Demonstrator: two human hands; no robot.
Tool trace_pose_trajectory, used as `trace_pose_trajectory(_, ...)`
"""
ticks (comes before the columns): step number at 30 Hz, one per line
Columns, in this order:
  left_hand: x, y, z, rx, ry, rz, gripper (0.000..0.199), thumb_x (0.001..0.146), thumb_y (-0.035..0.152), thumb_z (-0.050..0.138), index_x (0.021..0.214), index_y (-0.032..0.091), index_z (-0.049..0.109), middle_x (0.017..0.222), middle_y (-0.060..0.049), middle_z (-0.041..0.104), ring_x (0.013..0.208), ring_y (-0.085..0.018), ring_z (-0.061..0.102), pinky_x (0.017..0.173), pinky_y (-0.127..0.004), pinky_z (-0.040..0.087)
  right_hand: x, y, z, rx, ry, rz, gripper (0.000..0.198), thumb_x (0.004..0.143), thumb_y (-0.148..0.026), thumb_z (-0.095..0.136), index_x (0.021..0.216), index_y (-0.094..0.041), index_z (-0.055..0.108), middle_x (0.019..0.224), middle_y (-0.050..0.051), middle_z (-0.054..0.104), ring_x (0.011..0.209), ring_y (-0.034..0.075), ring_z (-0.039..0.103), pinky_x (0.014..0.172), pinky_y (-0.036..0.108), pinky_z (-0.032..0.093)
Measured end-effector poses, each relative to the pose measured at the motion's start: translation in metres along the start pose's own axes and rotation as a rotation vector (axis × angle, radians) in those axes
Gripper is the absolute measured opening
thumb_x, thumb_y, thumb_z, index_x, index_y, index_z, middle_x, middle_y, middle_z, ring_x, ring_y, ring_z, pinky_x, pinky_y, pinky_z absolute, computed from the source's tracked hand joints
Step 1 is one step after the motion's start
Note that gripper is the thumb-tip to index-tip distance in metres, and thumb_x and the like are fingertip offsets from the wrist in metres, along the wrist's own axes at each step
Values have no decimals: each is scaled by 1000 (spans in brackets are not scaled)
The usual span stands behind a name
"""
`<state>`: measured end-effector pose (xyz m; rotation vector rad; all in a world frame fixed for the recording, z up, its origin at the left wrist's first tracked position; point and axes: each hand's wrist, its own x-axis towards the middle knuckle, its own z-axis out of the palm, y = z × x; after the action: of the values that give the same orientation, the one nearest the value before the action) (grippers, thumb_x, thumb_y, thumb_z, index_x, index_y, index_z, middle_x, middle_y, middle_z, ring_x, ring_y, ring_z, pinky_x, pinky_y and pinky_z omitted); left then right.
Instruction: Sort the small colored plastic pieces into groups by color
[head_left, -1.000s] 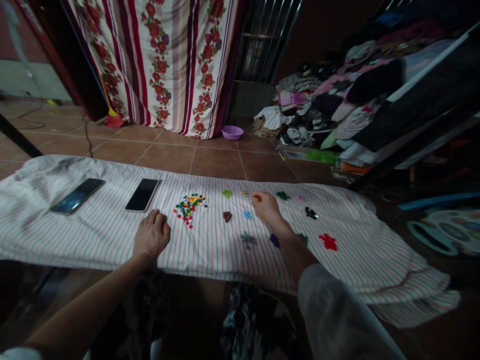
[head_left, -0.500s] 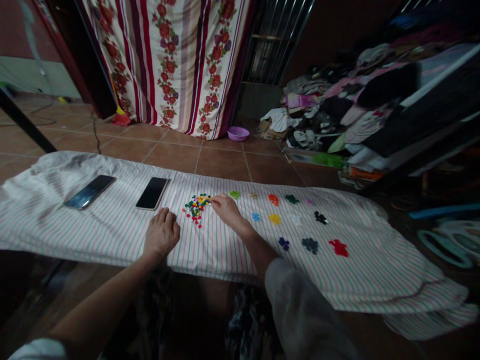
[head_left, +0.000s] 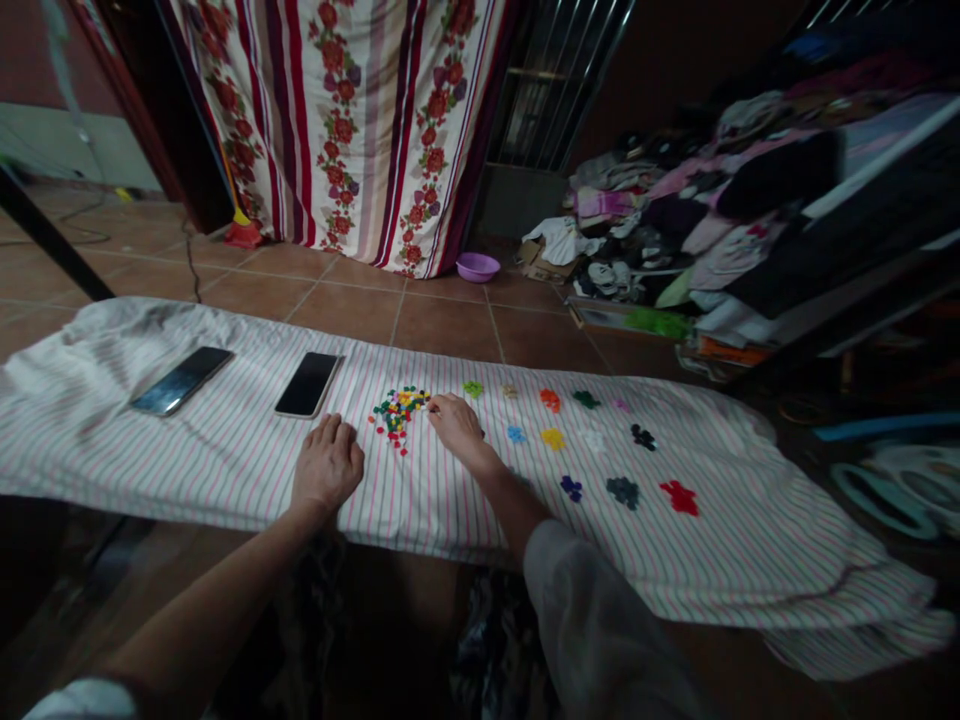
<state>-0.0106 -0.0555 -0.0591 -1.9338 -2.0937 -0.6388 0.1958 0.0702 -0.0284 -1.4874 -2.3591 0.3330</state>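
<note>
On a striped cloth [head_left: 465, 510] lies a mixed pile of small coloured pieces [head_left: 391, 412]. My right hand [head_left: 456, 425] is at the pile's right edge, its thumb and fingertips pinched together; what they hold, if anything, is too small to make out. My left hand [head_left: 326, 465] rests on the cloth left of the pile, palm down with fingers lying loosely and nothing visible in it. To the right lie small single-colour heaps, among them light green pieces [head_left: 472, 388], orange pieces [head_left: 550, 400], yellow pieces [head_left: 553, 439], black pieces [head_left: 643, 436] and red pieces [head_left: 679, 497].
Two phones, a nearer one [head_left: 308, 385] and a farther one [head_left: 184, 381], lie on the cloth at left. Beyond its far edge are a tiled floor, a purple basin [head_left: 478, 266] and a flowered curtain [head_left: 375, 130]. Clothes [head_left: 675, 210] are heaped at back right.
My right hand has shifted slightly right and down at the edge of the mixed pile, still pinched. My left hand stays resting on the cloth. The whole view has moved a little.
</note>
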Motion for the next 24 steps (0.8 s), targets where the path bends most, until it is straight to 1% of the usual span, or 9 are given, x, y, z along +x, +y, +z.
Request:
trace_pose_trajectory(8,0,0,-1,51,19,22,24,88,22,42,100,13,60,127,-19,60,125,-32,52,103,-45,43,-1,1,-2,-1,-18,-16,15,89,-13,54,94,-18,67,98,7,69,96,19,59,84,27,41)
trace_pose_trajectory(12,0,0,-3,71,7,28,24,88,22,43,101,12,60,127,-20,60,124,-32,53,103,-45,43,-4,6,-4,67,46,-47,19,89,-11,50,96,-18,66,96,6,68,93,17,59,83,26,42)
trace_pose_trajectory(16,-1,0,-4,81,22,45,26,88,23,41,102,11,60,126,-20,60,123,-33,54,101,-45,45,-10,14,-10,161,111,-75,24,86,-6,49,97,-19,66,99,6,67,94,17,59,85,26,43)
trace_pose_trajectory(20,-2,-3,-3,85,20,74,29,89,26,39,102,11,60,126,-21,59,122,-35,54,99,-47,46,-20,29,-20,213,134,-88,25,84,-4,49,91,-18,67,95,6,66,91,17,60,84,27,44)
trace_pose_trajectory(24,-2,-5,-2,37,8,82,31,88,26,36,102,10,59,122,-22,60,124,-36,52,100,-51,45,-34,58,-34,232,196,-54,25,82,-4,50,89,-19,69,93,5,66,87,16,60,83,26,46)
